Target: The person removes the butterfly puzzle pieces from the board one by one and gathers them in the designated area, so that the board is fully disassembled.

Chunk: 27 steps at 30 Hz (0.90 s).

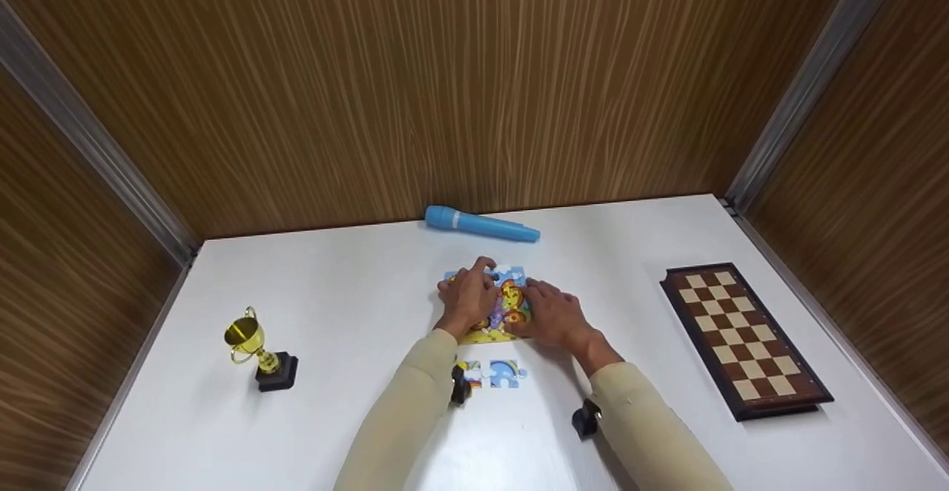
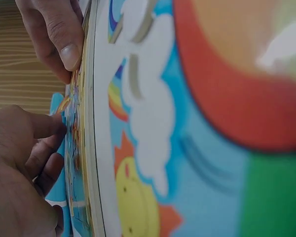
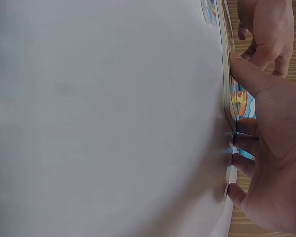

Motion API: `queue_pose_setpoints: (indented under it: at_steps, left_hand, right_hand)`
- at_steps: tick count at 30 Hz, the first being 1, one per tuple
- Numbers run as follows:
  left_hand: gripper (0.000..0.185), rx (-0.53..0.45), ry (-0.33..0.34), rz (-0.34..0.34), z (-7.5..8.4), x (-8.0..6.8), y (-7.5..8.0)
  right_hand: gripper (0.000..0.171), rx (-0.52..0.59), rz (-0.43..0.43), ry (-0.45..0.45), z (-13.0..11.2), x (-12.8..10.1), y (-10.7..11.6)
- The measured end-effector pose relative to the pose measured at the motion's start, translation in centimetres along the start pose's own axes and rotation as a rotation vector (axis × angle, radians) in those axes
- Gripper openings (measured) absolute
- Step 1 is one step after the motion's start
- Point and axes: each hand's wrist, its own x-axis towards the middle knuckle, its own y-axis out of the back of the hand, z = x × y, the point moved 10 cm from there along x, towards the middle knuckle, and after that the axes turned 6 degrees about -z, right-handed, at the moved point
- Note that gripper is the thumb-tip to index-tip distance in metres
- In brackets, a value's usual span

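Note:
A colourful jigsaw puzzle (image 1: 511, 298) in a shallow board lies mid-table. My left hand (image 1: 468, 300) is over its left half; in the left wrist view its thumb and index finger (image 2: 44, 123) pinch a small orange puzzle piece (image 2: 64, 104) at the puzzle's surface, mostly hidden by the fingers. My right hand (image 1: 554, 314) rests along the right side of the board, fingers extended at its edge and thumb (image 3: 249, 74) on its front rim. Loose puzzle pieces (image 1: 504, 374) with rainbow and cloud lie in front of the board, partly covered by the left wrist's camera.
A blue toy microphone (image 1: 482, 224) lies behind the puzzle by the wood-grain back wall (image 1: 445, 90). To the left stands a gold trophy cup (image 1: 248, 337) on a black base. A brown checkered chessboard (image 1: 745, 339) lies at the right. Side panels bound the white table (image 1: 356, 291).

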Motion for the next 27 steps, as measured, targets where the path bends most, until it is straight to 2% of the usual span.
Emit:
queue_pose_setpoints:
  at_steps: [13, 19, 27]
  left_hand:
    - [0.046, -0.041, -0.077, -0.005, -0.1, -0.2, 0.7]
    - [0.049, -0.112, -0.067, -0.005, -1.2, -0.7, 1.3]
    - [0.051, -0.127, -0.045, 0.022, -2.2, -2.0, 2.6]
  right_hand:
    - [0.083, -0.002, 0.016, 0.019, -0.2, -0.1, 0.3]
    - [0.082, -0.001, 0.012, 0.016, -0.3, -0.2, -0.1]
    - [0.083, 0.004, 0.014, 0.024, -0.1, -0.3, 0.0]
